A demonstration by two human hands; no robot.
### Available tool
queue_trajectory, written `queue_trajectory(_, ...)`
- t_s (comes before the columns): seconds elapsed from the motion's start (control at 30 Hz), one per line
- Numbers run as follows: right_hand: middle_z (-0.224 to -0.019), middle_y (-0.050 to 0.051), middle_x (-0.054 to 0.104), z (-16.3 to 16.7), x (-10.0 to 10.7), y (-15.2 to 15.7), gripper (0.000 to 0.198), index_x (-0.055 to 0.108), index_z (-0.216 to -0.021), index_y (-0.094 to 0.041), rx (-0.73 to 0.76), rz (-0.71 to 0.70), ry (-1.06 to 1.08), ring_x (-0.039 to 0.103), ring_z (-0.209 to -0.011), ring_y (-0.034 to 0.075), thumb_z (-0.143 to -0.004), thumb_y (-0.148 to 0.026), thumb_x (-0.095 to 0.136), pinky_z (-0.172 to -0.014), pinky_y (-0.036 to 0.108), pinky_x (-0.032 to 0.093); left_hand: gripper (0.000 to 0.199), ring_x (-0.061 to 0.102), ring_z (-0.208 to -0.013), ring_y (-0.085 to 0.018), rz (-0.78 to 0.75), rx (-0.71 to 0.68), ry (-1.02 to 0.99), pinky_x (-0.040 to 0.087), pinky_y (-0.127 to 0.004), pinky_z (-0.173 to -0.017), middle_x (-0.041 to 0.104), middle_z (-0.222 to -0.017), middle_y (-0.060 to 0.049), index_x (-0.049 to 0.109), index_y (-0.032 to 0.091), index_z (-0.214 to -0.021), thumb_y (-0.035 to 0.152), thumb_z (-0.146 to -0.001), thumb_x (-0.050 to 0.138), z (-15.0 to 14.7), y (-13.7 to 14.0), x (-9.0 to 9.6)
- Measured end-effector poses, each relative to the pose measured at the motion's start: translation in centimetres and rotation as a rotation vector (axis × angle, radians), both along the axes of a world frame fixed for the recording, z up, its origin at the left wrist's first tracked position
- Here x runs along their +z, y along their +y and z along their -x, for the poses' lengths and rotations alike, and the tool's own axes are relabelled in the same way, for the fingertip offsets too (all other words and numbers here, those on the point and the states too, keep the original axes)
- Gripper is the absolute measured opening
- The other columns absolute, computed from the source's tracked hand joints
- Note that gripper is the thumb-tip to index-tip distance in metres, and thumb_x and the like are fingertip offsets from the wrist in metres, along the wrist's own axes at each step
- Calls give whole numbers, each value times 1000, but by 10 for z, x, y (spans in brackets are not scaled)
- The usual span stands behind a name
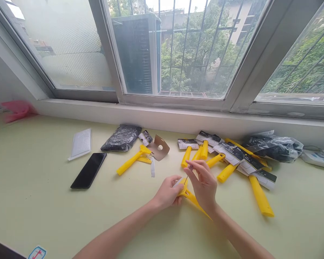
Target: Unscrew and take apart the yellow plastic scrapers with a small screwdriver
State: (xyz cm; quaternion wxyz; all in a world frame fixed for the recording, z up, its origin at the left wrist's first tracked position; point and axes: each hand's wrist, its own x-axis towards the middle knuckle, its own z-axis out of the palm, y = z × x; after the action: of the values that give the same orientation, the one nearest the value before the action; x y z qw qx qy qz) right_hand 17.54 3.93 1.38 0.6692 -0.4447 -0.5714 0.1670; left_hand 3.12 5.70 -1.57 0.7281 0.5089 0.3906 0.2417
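Observation:
My left hand [169, 192] is closed around the head of a yellow-handled scraper [193, 200], just above the table. The scraper's handle slants down to the right, partly behind my right wrist. Between the fingertips of my right hand [204, 181] is a small thin screwdriver [186, 178]. Its metal shaft points down, with the tip at the scraper's head; whether it sits in a screw is too small to tell. Left of my hands lies another yellow scraper [129, 162], beside a clear plastic strip [152, 167] and an opened cardboard sleeve [160, 147].
Several yellow scrapers in card sleeves [229, 153] are piled at the right, near the window wall. A black phone [89, 171], a white packet [81, 143] and a plastic-wrapped black bundle [121, 137] lie to the left. Another black bag [275, 146] and a power strip [320, 158] are far right.

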Motion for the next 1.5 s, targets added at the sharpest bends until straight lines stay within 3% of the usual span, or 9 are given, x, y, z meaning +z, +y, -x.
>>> queue_trajectory(0.23,-96,3,69,-4,-3,0,37,64,-134,-32,-12,-50,-45,64,-84,17,-101,-19,53,-74,35,53,41,50,-43,-7,0,-6,6,31,-19,-40,63,-83,0,59,19,-119,45,-87,63,-1,1,-1)
queue_trajectory(0.4,-98,5,72,-1,-1,-1,27,68,-122,-26,-46,8,-11,67,-92,20,-95,-24,64,-85,39,54,39,51,-43,-7,-6,3,-1,31,-19,-40,64,-86,-1,57,19,-119,43,-88,62,-1,1,-3)
queue_trajectory(0.53,-101,5,75,3,1,-1,32,53,-128,-27,16,103,169,72,-91,20,-98,-26,62,-87,42,55,38,50,-43,-7,-12,1,0,31,-18,-39,65,-85,-1,58,19,-118,43,-88,62,-1,1,-2)
queue_trajectory(0.7,-107,8,67,1,0,2,13,61,-108,-24,5,-8,104,65,-101,22,-96,-27,64,-82,39,55,38,50,-42,-7,-20,-3,3,30,-17,-39,62,-78,1,58,18,-115,44,-87,62,-1,0,0)
queue_trajectory(0.93,-91,2,60,-4,-3,6,12,65,-97,-24,-107,-57,40,59,-79,17,-88,-26,73,-72,34,53,40,48,-40,-7,-33,-11,7,27,-18,-37,59,-72,2,57,17,-117,44,-88,61,-1,0,4)
queue_trajectory(1.0,-91,3,62,-5,-3,6,10,69,-103,-25,-103,-52,28,60,-78,17,-93,-25,67,-68,33,52,40,49,-40,-7,-35,-12,9,27,-18,-37,61,-76,1,57,17,-116,44,-87,62,-1,0,6)
queue_trajectory(1.13,-96,4,65,-6,1,3,30,68,-126,-28,-26,-30,-39,61,-81,18,-102,-22,51,-69,34,52,39,49,-40,-7,-43,-14,15,28,-17,-37,61,-75,2,58,18,-115,44,-87,62,-1,-1,8)
queue_trajectory(1.3,-99,4,62,-6,1,5,19,74,-109,-30,-64,-61,-31,60,-87,19,-91,-24,70,-76,36,52,38,48,-40,-8,-60,-16,16,28,-17,-36,58,-70,3,57,17,-115,44,-89,59,-1,-1,9)
queue_trajectory(1.5,-91,3,58,-9,-1,6,32,67,-130,-30,-94,-3,-45,56,-76,17,-100,-25,55,-67,33,50,35,48,-39,-8,-71,-20,17,28,-17,-34,60,-70,2,56,17,-113,41,-89,58,-1,0,9)
